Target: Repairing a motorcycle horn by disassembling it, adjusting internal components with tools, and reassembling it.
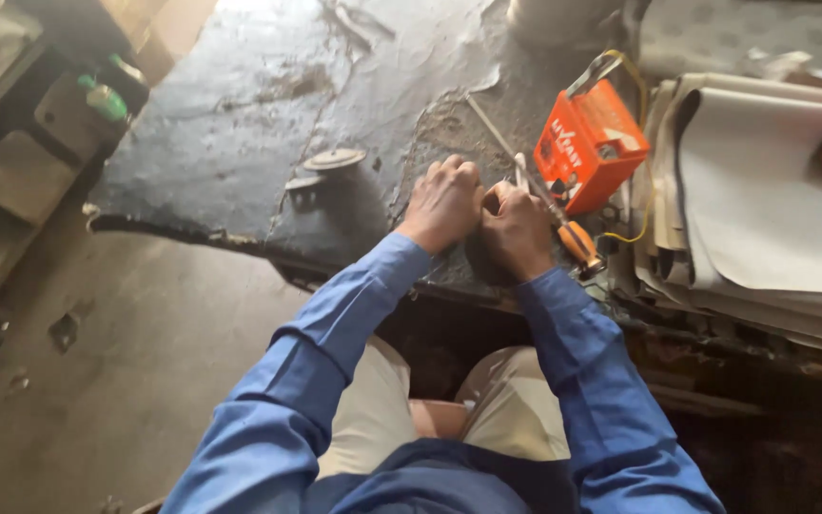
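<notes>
Both hands sit close together at the near edge of the dark, dirty worktop (240, 114); left hand (444, 203) is curled into a fist, knuckles up, pressed down on sth small that I can't see; right hand (516, 228) is just beside it, touching it, fingers closed round a thin metal tool (522, 171) that sticks up past the knuckles; can't tell what kind of tool it is.

Just right of the right hand lies a screwdriver (577, 241) w/ an orange handle; its long metal rod runs up and away past both hands; the handle end is near the right wrist.

Past the right hand, up and to the right, stands an orange box (590, 143) w/ a wire handle on top; a yellow wire (641, 205) hangs by it.

Further right of that is a stack of grey sheets (763, 200), curled at the edges.

Left of the left hand, a bit away, is 1 small round metal lid (334, 159), flat on the worktop.

Blue sleeves (354, 314) cover both arms; pale trousers (373, 409) show below.
</notes>
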